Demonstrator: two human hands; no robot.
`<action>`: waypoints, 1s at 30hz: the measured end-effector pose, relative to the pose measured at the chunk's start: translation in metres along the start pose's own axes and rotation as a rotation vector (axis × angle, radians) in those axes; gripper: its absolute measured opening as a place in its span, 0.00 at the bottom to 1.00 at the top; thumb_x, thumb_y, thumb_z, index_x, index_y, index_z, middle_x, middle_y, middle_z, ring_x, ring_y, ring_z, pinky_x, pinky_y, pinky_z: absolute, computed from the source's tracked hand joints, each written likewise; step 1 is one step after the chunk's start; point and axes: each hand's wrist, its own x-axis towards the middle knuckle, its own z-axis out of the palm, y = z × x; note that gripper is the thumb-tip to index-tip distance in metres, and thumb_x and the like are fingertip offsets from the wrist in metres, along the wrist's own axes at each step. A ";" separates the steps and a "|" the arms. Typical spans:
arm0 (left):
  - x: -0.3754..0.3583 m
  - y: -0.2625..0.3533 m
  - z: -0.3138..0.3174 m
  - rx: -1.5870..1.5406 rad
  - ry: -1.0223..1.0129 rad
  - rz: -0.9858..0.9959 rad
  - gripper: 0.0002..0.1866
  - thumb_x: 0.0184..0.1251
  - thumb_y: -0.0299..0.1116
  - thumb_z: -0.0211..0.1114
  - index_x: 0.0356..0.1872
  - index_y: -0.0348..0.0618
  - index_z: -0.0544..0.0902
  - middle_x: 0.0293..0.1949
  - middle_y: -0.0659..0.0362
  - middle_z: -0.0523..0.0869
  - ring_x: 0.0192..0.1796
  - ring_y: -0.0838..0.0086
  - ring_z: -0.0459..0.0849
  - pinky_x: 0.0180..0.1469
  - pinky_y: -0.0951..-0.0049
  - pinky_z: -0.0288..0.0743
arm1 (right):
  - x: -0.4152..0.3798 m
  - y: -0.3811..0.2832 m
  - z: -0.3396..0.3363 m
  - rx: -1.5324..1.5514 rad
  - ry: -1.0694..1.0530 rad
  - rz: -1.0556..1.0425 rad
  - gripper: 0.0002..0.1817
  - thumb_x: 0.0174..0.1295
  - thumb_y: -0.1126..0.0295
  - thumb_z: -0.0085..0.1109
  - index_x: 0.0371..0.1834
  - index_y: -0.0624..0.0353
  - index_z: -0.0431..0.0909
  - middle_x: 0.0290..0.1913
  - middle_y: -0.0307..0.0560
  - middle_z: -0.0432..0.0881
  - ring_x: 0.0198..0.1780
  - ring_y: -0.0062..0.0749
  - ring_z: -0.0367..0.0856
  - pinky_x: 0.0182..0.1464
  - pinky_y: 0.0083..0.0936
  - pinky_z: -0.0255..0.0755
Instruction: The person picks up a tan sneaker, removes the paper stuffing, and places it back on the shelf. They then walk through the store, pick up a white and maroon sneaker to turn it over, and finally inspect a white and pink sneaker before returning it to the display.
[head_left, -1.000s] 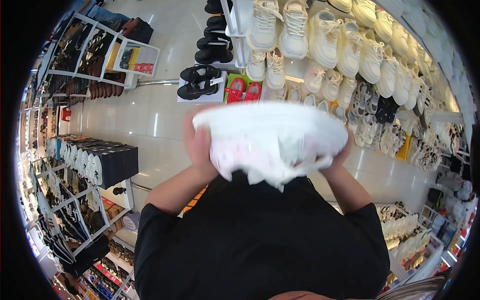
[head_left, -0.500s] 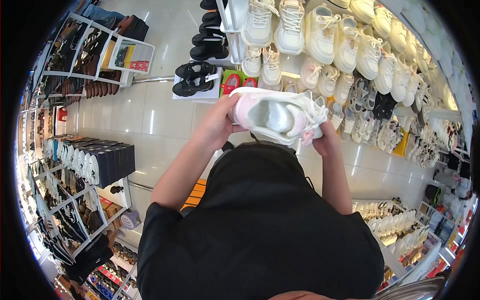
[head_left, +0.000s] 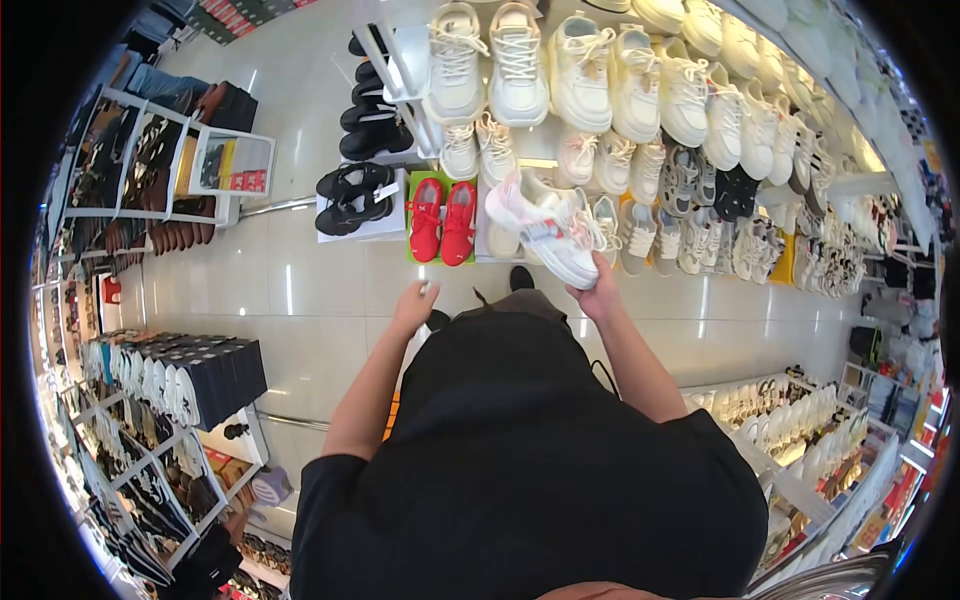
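My right hand [head_left: 598,290] grips a white sneaker [head_left: 553,232] with pink and red-orange details by its toe end. The shoe is tilted, heel up and to the left, in front of the lower shelf row. Away from the shoe, my left hand [head_left: 414,303] hangs lower left with its fingers curled. A small whitish bit shows at its fingertips, too small to name. A pair of red shoes [head_left: 442,222] on a green box lies just beyond that hand.
White sneakers [head_left: 583,75] fill the shelves ahead and to the right. Black sandals [head_left: 357,195] rest on a white box at the left, with black shoes [head_left: 375,135] behind. Dark shoeboxes [head_left: 225,375] stand farther left. Another shoe rack [head_left: 790,430] is at the lower right.
My left hand has let go of the sneaker and dropped to the left. The sneaker, now in my right hand alone, has turned and tilted. The view has shifted, showing the red shoes fully.
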 end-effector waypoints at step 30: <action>-0.265 -0.113 0.150 -0.245 0.167 -0.758 0.19 0.51 0.39 0.59 0.41 0.37 0.77 0.36 0.52 0.81 0.40 0.66 0.79 0.43 0.73 0.70 | 0.323 -0.046 0.007 -1.691 0.020 -0.505 0.28 0.51 0.58 0.56 0.53 0.58 0.61 0.52 0.53 0.67 0.51 0.44 0.67 0.44 0.42 0.70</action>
